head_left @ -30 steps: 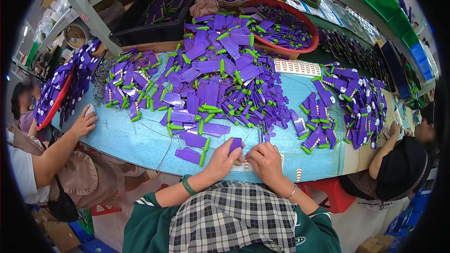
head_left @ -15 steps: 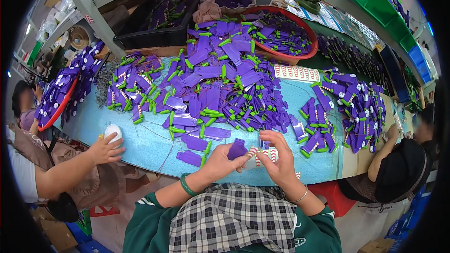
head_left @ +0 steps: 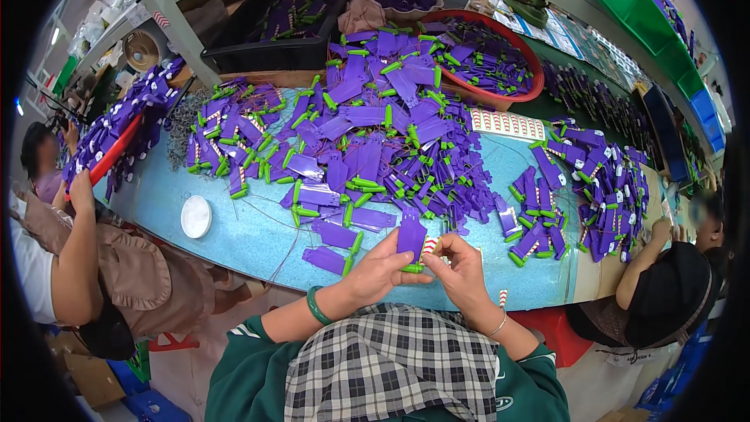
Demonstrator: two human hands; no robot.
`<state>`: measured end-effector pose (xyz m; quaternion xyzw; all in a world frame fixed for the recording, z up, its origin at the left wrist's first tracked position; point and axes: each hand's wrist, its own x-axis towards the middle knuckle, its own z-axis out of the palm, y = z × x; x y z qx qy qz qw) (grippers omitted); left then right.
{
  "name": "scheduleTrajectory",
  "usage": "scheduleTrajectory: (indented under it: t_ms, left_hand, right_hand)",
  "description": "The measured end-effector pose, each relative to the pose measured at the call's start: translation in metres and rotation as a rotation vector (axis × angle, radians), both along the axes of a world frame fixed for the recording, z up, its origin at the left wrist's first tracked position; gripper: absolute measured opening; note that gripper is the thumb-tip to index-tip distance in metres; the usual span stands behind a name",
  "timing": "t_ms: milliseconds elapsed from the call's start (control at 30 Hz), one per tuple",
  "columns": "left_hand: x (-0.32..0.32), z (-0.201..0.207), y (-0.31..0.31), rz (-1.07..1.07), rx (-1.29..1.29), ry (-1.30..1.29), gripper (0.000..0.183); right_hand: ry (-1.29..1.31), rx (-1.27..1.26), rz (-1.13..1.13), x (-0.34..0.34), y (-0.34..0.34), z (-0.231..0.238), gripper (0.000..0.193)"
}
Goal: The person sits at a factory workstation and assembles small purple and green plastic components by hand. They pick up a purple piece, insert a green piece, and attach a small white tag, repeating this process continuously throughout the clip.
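My left hand point(head_left: 373, 272) grips a flat purple plastic piece point(head_left: 411, 233) with a bright green end point(head_left: 414, 268), holding it upright over the table's front part. A red-and-white striped sticker point(head_left: 430, 245) lies along the piece's right edge. At that sticker the thumb and fingers of my right hand point(head_left: 462, 270) are pinched together. Another small striped sticker point(head_left: 503, 297) shows beside my right wrist. Just left of my hands lie several loose purple pieces point(head_left: 332, 234) with green ends, and a large heap of them point(head_left: 367, 121) spreads beyond.
A sticker sheet point(head_left: 508, 125) lies beyond the heap, before a red basin point(head_left: 539, 82) of purple parts. Finished-looking striped pieces point(head_left: 609, 195) are piled at right. A white round lid or tub point(head_left: 196, 217) sits at left, near a co-worker's hand point(head_left: 80, 187) on a red basket point(head_left: 117, 152).
The purple piece has been turned upright, showing its green end, and my right fingers have closed in at its striped sticker. The left co-worker's hand left the white tub for the red basket.
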<state>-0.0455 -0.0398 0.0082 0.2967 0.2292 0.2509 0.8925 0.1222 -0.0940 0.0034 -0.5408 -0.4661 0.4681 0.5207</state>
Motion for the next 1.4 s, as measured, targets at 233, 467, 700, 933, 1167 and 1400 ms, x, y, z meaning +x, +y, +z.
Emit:
scheduleTrajectory:
  t_ms: [233,467,700,933,1167,1400]
  left_hand:
    - [0.001,0.001,0.0,-0.026,0.016,-0.02,0.046]
    - [0.001,-0.002,-0.002,-0.031,0.027,-0.029,0.049]
    - [0.004,0.001,-0.006,-0.036,0.294,0.147,0.04]
    - [0.006,0.002,-0.01,-0.037,0.335,0.108,0.029]
    - [0.006,0.001,-0.016,0.02,0.546,0.137,0.028]
    - [0.002,-0.008,-0.01,-0.17,-0.112,-0.096,0.034]
  right_hand:
    - [-0.006,0.013,-0.011,-0.002,0.0,-0.003,0.012]
    - [-0.098,0.058,-0.033,-0.003,-0.001,-0.004,0.013]
    - [-0.089,0.075,-0.047,-0.003,-0.004,-0.006,0.013]
    - [-0.456,0.464,-0.174,-0.002,-0.005,0.006,0.015]
    - [-0.571,0.504,-0.196,-0.001,-0.005,0.003,0.019]
    - [-0.115,0.151,0.047,-0.011,0.002,0.007,0.04]
